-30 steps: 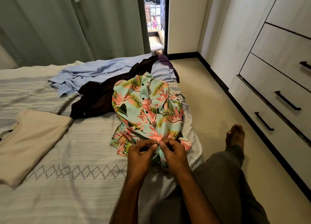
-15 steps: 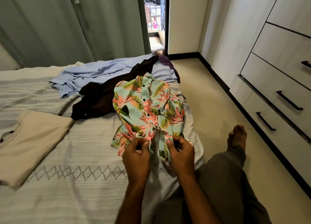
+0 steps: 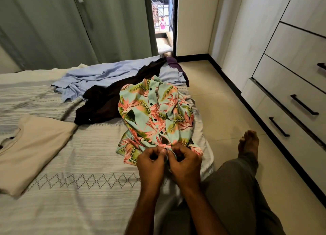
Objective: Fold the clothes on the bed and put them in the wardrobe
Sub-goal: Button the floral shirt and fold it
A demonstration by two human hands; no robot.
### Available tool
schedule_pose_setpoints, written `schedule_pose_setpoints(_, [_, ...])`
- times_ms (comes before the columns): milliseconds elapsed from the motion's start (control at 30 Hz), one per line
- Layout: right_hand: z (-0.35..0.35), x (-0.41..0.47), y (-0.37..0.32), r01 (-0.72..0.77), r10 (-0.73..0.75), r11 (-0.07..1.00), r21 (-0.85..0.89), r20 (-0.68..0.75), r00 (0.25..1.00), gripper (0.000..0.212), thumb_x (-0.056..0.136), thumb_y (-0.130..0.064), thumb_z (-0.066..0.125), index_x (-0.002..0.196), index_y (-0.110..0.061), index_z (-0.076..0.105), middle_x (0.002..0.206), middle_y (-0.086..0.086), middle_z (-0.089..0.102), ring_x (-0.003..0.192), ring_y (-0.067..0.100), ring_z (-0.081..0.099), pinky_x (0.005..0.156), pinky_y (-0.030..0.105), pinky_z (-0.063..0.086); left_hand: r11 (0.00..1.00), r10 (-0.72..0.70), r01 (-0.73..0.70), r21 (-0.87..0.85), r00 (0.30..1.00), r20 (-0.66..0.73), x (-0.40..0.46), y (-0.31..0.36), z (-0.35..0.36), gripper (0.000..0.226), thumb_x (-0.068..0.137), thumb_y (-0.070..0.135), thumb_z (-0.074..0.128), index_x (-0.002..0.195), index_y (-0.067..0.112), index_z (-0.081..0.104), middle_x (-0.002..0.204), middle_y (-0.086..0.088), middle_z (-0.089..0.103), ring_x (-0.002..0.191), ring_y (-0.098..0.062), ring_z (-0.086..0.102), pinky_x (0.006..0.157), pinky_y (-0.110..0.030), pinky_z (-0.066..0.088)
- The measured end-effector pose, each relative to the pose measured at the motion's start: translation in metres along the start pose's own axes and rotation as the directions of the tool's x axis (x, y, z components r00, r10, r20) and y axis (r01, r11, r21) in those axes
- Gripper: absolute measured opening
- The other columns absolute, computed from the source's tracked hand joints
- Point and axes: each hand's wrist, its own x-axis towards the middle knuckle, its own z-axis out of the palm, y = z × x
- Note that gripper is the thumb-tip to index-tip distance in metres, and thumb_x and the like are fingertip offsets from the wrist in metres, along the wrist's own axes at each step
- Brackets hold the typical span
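Now your left hand [image 3: 152, 161] and your right hand [image 3: 185, 162] sit side by side, knuckles nearly touching, at the bottom edge of the flowery shirt [image 3: 155, 114]. The fingers of both hands are curled in, and each hand pinches a bit of the shirt's front edge right where the buttons end. The shirt lies on the bed [image 3: 74, 181], near the bed's right side, with its collar pointing away from you and its buttons done up most of the way. Behind it lies a dark brown garment [image 3: 105, 104], and a light blue shirt [image 3: 98, 76] lies past that, all crumpled. A cream top [image 3: 35, 150] lies folded on your left, well apart from your hands. The wardrobe [image 3: 291, 76] with its dark handles stands on your right, across the floor. Your leg [image 3: 234, 190] stretches out beside the bed.
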Motion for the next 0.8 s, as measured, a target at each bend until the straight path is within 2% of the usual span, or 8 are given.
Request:
schedule_pose_setpoints(133, [0.0017, 0.0, 0.0012, 0.045, -0.046, 0.999, -0.026, -0.021, 0.999, 0.006, 0.085, -0.01, 0.078, 0.089, -0.014, 0.077, 0.083, -0.011, 0.072, 0.083, -0.007, 0.066, 0.071, 0.003, 0.048, 0.999, -0.015, 0.015, -0.043, 1.0, -0.003, -0.0022, 0.003, -0.001, 0.01, 0.09, 0.006, 0.07, 0.083, 0.01, 0.076, 0.078, -0.006, 0.075, 0.079, -0.023, 0.073, 0.078, -0.045, 0.062])
schedule_pose_setpoints(200, [0.003, 0.0008, 0.0025, 0.074, -0.075, 0.996, -0.046, -0.017, 0.997, 0.003, 0.085, -0.013, 0.077, 0.087, -0.014, 0.075, 0.082, -0.008, 0.072, 0.078, -0.002, 0.066, 0.069, 0.005, 0.048, 0.999, -0.022, 0.022, -0.046, 1.0, -0.004, -0.0027, 0.0039, -0.0008, 0.01, 0.091, 0.007, 0.07, 0.084, 0.011, 0.076, 0.078, -0.006, 0.075, 0.079, -0.022, 0.073, 0.078, -0.045, 0.062])
schedule_pose_setpoints(300, [0.0033, 0.0012, 0.0051, 0.096, -0.096, 0.994, -0.053, 0.0, 0.995, 0.005, 0.085, -0.02, 0.075, 0.088, -0.015, 0.074, 0.082, -0.007, 0.071, 0.075, 0.001, 0.064, 0.066, 0.011, 0.051, 0.999, -0.022, 0.022, -0.027, 1.0, -0.015, -0.0031, 0.0032, 0.001, 0.01, 0.09, 0.008, 0.071, 0.082, 0.012, 0.075, 0.077, -0.007, 0.074, 0.077, -0.024, 0.073, 0.076, -0.049, 0.061])
schedule_pose_setpoints(467, [0.0028, 0.0001, 0.0072, 0.093, -0.093, 0.996, 0.003, -0.024, 0.995, 0.014, 0.083, -0.014, 0.078, 0.097, -0.015, 0.079, 0.091, -0.005, 0.076, 0.086, -0.001, 0.068, 0.072, 0.014, 0.057, 0.999, -0.052, 0.051, -0.018, 0.998, -0.034, -0.0015, 0.0047, 0.0024, 0.01, 0.089, 0.008, 0.072, 0.08, 0.012, 0.075, 0.074, -0.007, 0.074, 0.074, -0.024, 0.073, 0.074, -0.05, 0.062])
schedule_pose_setpoints(567, [0.0024, 0.0002, 0.007, 0.109, -0.109, 0.994, 0.023, -0.004, 0.994, 0.016, 0.083, -0.014, 0.075, 0.099, -0.015, 0.08, 0.092, -0.009, 0.076, 0.085, -0.001, 0.07, 0.073, 0.018, 0.059, 0.995, -0.086, 0.084, -0.052, 0.996, -0.038, -0.0036, 0.0079, 0.0022, 0.013, 0.089, 0.006, 0.071, 0.079, 0.012, 0.076, 0.074, -0.006, 0.074, 0.075, -0.023, 0.073, 0.076, -0.047, 0.062])
schedule_pose_setpoints(700, [-0.0012, 0.0006, 0.0038, 0.108, -0.114, 0.989, 0.105, 0.057, 0.992, 0.02, 0.086, -0.009, 0.069, 0.102, -0.013, 0.08, 0.095, -0.015, 0.074, 0.09, -0.003, 0.071, 0.077, 0.014, 0.056, 0.988, -0.127, 0.125, -0.095, 0.992, -0.017, -0.001, 0.008, -0.0027, 0.012, 0.089, 0.006, 0.071, 0.082, 0.011, 0.078, 0.076, -0.006, 0.075, 0.078, -0.025, 0.074, 0.076, -0.047, 0.063])
schedule_pose_setpoints(800, [-0.0016, 0.0018, 0.0053, 0.072, -0.084, 0.986, 0.148, 0.075, 0.994, 0.019, 0.086, -0.004, 0.072, 0.1, -0.015, 0.08, 0.095, -0.018, 0.074, 0.09, -0.002, 0.071, 0.079, 0.015, 0.056, 0.984, -0.144, 0.145, -0.107, 0.989, 0.02, -0.0004, 0.0075, -0.0061, 0.014, 0.09, 0.004, 0.069, 0.085, 0.011, 0.079, 0.078, -0.006, 0.076, 0.079, -0.026, 0.074, 0.074, -0.044, 0.063])
